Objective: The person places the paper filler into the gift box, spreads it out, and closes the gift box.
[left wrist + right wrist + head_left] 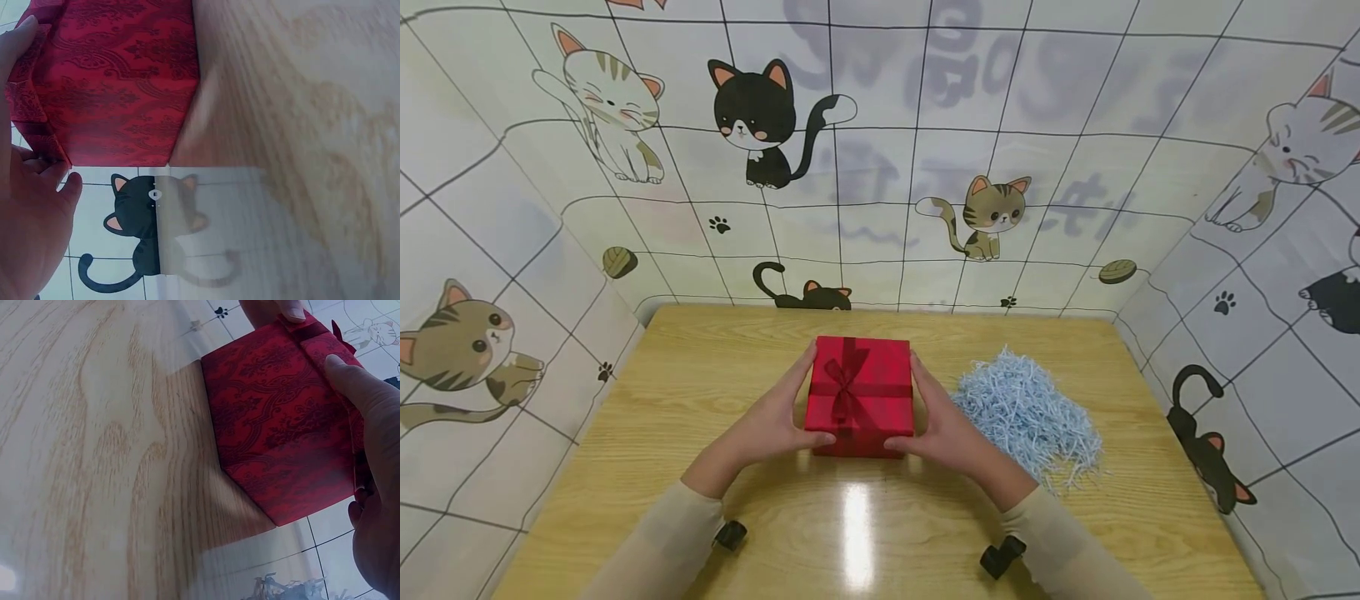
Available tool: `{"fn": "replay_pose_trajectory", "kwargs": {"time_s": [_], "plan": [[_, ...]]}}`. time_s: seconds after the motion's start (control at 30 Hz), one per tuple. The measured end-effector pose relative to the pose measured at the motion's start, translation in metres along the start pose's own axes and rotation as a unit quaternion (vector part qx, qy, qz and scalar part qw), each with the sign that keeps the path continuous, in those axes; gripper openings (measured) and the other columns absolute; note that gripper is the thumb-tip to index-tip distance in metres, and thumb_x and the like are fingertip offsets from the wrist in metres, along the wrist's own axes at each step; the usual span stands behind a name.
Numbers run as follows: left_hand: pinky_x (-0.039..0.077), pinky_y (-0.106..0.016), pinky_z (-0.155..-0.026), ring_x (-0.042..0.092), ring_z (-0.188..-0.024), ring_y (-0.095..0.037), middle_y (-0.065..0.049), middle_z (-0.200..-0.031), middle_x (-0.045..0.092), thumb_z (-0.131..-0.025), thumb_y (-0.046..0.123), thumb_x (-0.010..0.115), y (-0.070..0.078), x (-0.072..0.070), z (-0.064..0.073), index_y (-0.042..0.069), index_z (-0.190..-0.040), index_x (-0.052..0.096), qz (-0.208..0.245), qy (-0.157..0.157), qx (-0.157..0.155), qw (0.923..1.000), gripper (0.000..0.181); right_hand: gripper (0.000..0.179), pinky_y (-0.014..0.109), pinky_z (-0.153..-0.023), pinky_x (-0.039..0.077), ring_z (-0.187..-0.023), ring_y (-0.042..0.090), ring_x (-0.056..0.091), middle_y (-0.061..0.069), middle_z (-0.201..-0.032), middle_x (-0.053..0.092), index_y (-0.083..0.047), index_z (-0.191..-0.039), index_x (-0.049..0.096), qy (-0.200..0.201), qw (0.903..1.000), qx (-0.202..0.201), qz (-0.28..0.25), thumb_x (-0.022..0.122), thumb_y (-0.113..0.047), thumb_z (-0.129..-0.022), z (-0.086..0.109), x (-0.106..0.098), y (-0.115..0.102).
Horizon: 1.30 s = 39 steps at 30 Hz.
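Observation:
A red patterned gift box, its lid crossed by a dark red ribbon with a bow, sits on the wooden table in the head view. My left hand grips its left side, thumb at the front edge of the lid and fingers along the side. On the opposite side my right hand holds it the same way. Both wrist views show the thumbs on the lid's rim, above the box body, whose base meets the tabletop. In the right wrist view the right thumb presses the lid edge.
A loose heap of pale blue shredded paper lies right of the box, close to the right forearm. The wooden table is bordered at the back and sides by white tiled-pattern walls printed with cartoon cats.

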<state>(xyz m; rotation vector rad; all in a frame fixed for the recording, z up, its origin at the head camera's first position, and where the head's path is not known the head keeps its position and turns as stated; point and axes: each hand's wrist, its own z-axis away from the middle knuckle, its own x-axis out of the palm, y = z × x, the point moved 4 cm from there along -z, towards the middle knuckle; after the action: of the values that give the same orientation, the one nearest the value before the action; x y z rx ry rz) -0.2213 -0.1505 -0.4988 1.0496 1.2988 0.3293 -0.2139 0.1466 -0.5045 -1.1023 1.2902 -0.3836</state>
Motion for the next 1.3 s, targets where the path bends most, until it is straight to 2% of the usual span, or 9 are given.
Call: {"fn": "replay_pose_trajectory", "kwargs": {"time_s": [0.2,0.47,0.6,0.77,0.93,1.1,1.17,1.3], "plan": [[0.031,-0.066,-0.128,0.017,-0.169,-0.031,0.008,-0.185,0.012,-0.082,0.046,0.100,0.010,-0.005,0.001,0.036,-0.179,0.003,-0.004,0.018,0.013,0.9997,0.137,0.136,0.067,-0.127,0.032,-0.169,0.027,0.015,-0.012,-0.184,0.011,-0.040,-0.178,0.002,0.014,0.9999,0.006,0.000,0.099,-0.045,-0.084,0.004,-0.005,-0.008],[0.028,-0.066,-0.129,0.015,-0.170,-0.024,0.014,-0.184,0.011,-0.088,0.053,0.093,0.015,-0.006,0.001,0.036,-0.179,0.006,0.008,0.048,0.038,0.9981,0.128,0.131,0.067,-0.129,0.027,-0.169,0.025,0.013,-0.012,-0.184,0.011,-0.038,-0.179,0.003,0.031,0.9994,-0.008,-0.013,0.097,-0.046,-0.087,0.006,-0.011,-0.017],[0.031,-0.067,-0.128,0.021,-0.168,-0.026,0.015,-0.183,0.016,-0.090,0.051,0.091,0.021,-0.006,0.001,0.036,-0.179,0.011,0.024,0.069,0.050,0.9961,0.121,0.131,0.073,-0.127,0.025,-0.170,0.030,0.013,-0.007,-0.184,0.011,-0.036,-0.179,0.005,0.041,0.9988,-0.022,-0.013,0.097,-0.044,-0.086,0.008,-0.013,-0.019],[0.032,-0.067,-0.127,0.026,-0.166,-0.028,0.014,-0.181,0.023,-0.094,0.045,0.089,0.028,-0.006,0.001,0.037,-0.179,0.017,0.061,0.091,0.043,0.9930,0.111,0.129,0.074,-0.126,0.027,-0.169,0.031,0.016,-0.005,-0.184,0.015,-0.033,-0.180,0.009,0.056,0.9972,-0.045,-0.019,0.098,-0.040,-0.087,0.007,-0.015,-0.023],[0.033,-0.066,-0.127,0.035,-0.163,-0.026,0.008,-0.177,0.035,-0.097,0.036,0.087,0.036,-0.005,0.001,0.031,-0.178,0.027,0.096,0.127,0.053,0.9858,0.101,0.126,0.073,-0.125,0.030,-0.168,0.030,0.021,-0.003,-0.183,0.021,-0.028,-0.180,0.011,0.074,0.9943,-0.073,-0.022,0.097,-0.029,-0.088,0.006,-0.017,-0.026],[0.036,-0.059,-0.128,0.048,-0.156,-0.023,0.003,-0.171,0.048,-0.096,0.020,0.089,0.043,-0.005,0.001,0.020,-0.173,0.041,0.144,0.173,0.074,0.9715,0.090,0.114,0.075,-0.124,0.031,-0.166,0.035,0.024,0.003,-0.182,0.024,-0.023,-0.180,0.015,0.091,0.9911,-0.092,-0.033,0.088,-0.014,-0.093,0.008,-0.020,-0.026],[0.038,-0.057,-0.127,0.051,-0.154,-0.023,0.003,-0.170,0.050,-0.096,0.019,0.090,0.045,-0.004,0.002,0.019,-0.171,0.045,0.152,0.189,0.079,0.9669,0.088,0.106,0.076,-0.123,0.032,-0.166,0.036,0.026,0.004,-0.182,0.025,-0.022,-0.180,0.017,0.096,0.9904,-0.094,-0.032,0.084,-0.018,-0.097,0.009,-0.021,-0.025],[0.041,-0.052,-0.125,0.054,-0.151,-0.025,0.001,-0.167,0.053,-0.095,0.020,0.091,0.050,-0.004,0.002,0.016,-0.169,0.048,0.152,0.208,0.089,0.9622,0.086,0.098,0.076,-0.123,0.033,-0.165,0.036,0.029,0.003,-0.181,0.028,-0.022,-0.179,0.020,0.100,0.9903,-0.093,-0.025,0.076,-0.042,-0.103,0.009,-0.022,-0.024]]}}
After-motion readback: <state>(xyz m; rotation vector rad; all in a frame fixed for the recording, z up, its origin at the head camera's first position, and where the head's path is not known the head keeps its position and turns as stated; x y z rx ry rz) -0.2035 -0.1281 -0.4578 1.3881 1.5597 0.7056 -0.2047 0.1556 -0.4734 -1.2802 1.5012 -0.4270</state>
